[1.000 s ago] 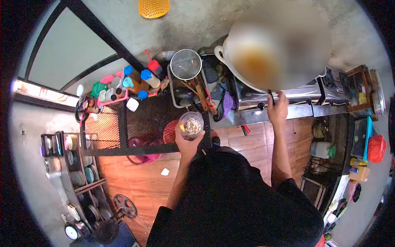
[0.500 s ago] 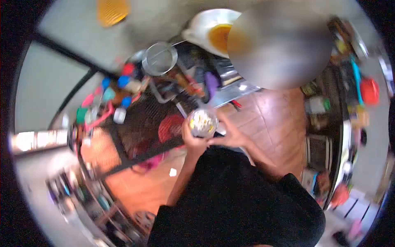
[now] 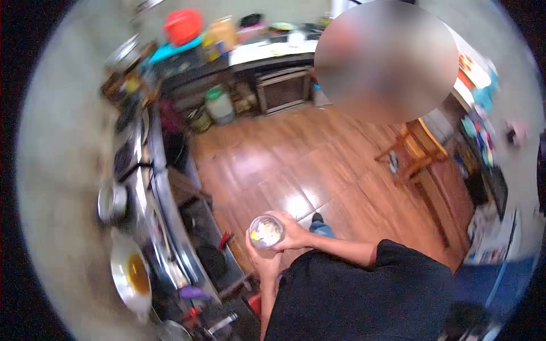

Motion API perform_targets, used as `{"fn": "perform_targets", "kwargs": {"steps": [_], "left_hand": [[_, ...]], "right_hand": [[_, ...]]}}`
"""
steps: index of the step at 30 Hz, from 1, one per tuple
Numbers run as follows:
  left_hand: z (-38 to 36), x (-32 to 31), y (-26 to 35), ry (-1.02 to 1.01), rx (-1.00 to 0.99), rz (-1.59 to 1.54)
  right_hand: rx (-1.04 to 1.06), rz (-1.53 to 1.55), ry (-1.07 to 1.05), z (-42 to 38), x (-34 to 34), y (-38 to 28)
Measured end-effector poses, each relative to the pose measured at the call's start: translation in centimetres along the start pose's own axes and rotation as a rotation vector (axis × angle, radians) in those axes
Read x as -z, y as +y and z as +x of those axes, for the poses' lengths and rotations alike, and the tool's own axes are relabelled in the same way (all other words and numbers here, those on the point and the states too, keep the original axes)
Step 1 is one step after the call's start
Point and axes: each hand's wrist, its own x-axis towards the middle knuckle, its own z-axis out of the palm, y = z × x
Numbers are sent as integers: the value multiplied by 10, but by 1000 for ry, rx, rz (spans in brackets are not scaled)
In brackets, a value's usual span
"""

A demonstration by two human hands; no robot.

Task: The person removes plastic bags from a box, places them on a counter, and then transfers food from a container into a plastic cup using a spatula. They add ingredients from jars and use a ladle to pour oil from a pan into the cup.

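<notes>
Between my two hands I carry a clear round container, with white and yellow bits visible inside it. My left hand is wrapped around its left and lower side. From the right, my right hand grips the same container. It is held in front of my body, above the tiled floor. The exact kind of food in it is too blurred to tell.
Along the left runs a counter with a stove and a white wok holding brown liquid. A wooden chair stands on the brown floor to the right. A jar with a green lid sits under the far counter.
My view has swung to the right, away from the stove and cluttered table toward the open floor. Both hands still hold the container.
</notes>
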Motion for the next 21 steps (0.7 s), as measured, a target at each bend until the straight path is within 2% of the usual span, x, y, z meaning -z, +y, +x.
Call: {"fn": "perform_targets", "kwargs": {"steps": [1,2,3,5,6,7,9,10,11,13,15,17,21], "left_hand": [[14,-24,4,-75,-42,2],[27,-54,6,-192,-23,-2],[40,-87,6,-300,-1,-8],[62,-147,-2,-449,2,-78],[70,-182,2,-563,-3,-90],[79,-206,10,-680,2,-97],[98,-265,37,-797,-84,-64],[107,-292,53,-882,-107,-63],[115,-314,65,-960,-134,-62],[130,-360,81,-1025,-161,-60],[143,-399,86,-1118,-169,-82],[159,-432,93,-1162,-199,-68],[196,-495,94,-1265,-167,-102]], "right_hand": [[-17,-90,142,-5,29,17],[-50,-209,219,-9,71,11],[-65,-221,280,-16,101,33],[-262,86,523,-35,144,70],[-291,51,623,-45,175,76],[-312,47,673,-51,202,71],[-381,-512,741,-60,267,63],[-473,-122,832,-64,295,65],[-475,-137,862,-69,315,66],[-426,-515,910,-73,353,77],[-433,-553,952,-73,386,91],[-513,-224,1188,-67,415,103],[-431,-51,1331,-53,457,139]]}}
